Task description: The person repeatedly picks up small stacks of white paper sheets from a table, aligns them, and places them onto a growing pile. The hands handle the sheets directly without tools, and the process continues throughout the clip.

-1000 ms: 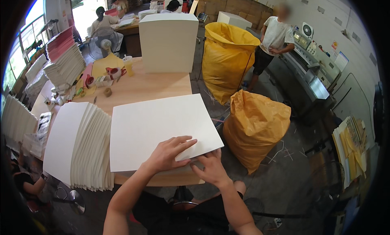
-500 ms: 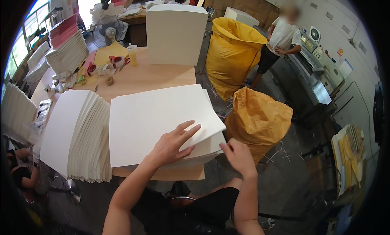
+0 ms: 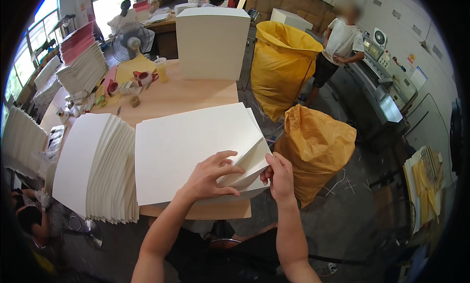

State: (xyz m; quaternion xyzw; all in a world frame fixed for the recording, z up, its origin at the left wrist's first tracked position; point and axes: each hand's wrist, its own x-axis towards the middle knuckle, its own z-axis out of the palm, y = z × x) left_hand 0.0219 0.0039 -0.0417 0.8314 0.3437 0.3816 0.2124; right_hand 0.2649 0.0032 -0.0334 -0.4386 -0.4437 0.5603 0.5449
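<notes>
Wooden table [image 3: 196, 93] across the left and centre of the frame, yellow bag [image 3: 284, 72] at upper right of centre. At frame centre, on the table, white sheets [image 3: 186, 153], stacked, layers parted at the right corner. Right hand [image 3: 280, 177], right of centre: thumb and fingers clamped on the sheets' corner. Left hand [image 3: 208, 177], below centre: fingers curled, apart from the thumb.

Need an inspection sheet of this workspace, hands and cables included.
Surface: pale wooden table, partly covered.
Things: white rectangular paper stack, near-right corner of upper sheets lifted; fanned white paper stack at left.
Clutter: round brown tape roll; translucent plastic cup, yellow contents.
Hands: left hand open over the rectangular stack; right hand pinching paper at its right edge.
Cables: nothing clearly identifiable.
Surroundings: tall yellow sack; creased orange-yellow sack; round grey fan; person standing by a grey metal machine.
</notes>
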